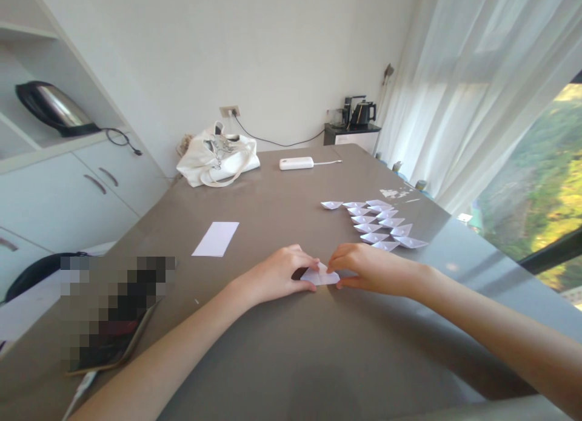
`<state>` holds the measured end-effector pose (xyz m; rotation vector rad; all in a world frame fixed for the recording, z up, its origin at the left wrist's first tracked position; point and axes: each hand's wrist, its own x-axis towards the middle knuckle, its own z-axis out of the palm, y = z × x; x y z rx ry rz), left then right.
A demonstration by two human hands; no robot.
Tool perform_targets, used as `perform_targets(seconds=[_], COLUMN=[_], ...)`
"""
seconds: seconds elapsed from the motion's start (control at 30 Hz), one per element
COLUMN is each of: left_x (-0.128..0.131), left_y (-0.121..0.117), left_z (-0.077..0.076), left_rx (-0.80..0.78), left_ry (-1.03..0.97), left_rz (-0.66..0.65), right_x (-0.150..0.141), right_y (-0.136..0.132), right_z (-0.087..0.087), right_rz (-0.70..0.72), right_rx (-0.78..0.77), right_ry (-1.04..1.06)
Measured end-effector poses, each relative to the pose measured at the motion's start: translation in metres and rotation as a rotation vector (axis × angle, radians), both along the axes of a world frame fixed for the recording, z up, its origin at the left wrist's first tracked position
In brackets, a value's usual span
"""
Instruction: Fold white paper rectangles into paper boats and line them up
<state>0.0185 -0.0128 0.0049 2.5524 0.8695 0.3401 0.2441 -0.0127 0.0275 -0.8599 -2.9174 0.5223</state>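
A small piece of folded white paper (321,276) is held just above or on the grey table, between my two hands. My left hand (291,269) pinches its left side with thumb and fingers. On the opposite side, my right hand (357,266) grips the right edge, fingertips on the upper part and thumb low. The paper has a roughly triangular outline; its exact folds are partly covered by my fingers. Beyond my right hand, several folded white paper boats (367,228) sit grouped in rows. Left of my hands lies a flat stack or sheet of white paper (216,239).
A blurred-out tablet or phone (118,324) with a cable stands at the table's left. Farther back are a white bag (218,157) and a white power bank (296,163) with a short cable. Paper scraps (395,193) lie near the right edge of the table (282,208).
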Motion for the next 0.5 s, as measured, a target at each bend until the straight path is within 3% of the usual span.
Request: perform_targets(seconds=[0.23,0.5], left_x=[0.0009,0.0021], left_y=[-0.002,-0.003], left_z=[0.003,-0.0005], left_rx=[-0.028,0.069], left_ry=[0.03,0.01], left_rz=[0.017,-0.014], right_x=[-0.0026,-0.0087], right_y=[-0.0026,-0.0099], right_z=[0.0032,-0.0046], right_rz=[0.0,-0.05], right_rx=[0.05,0.186], right_ry=[-0.062,-0.068])
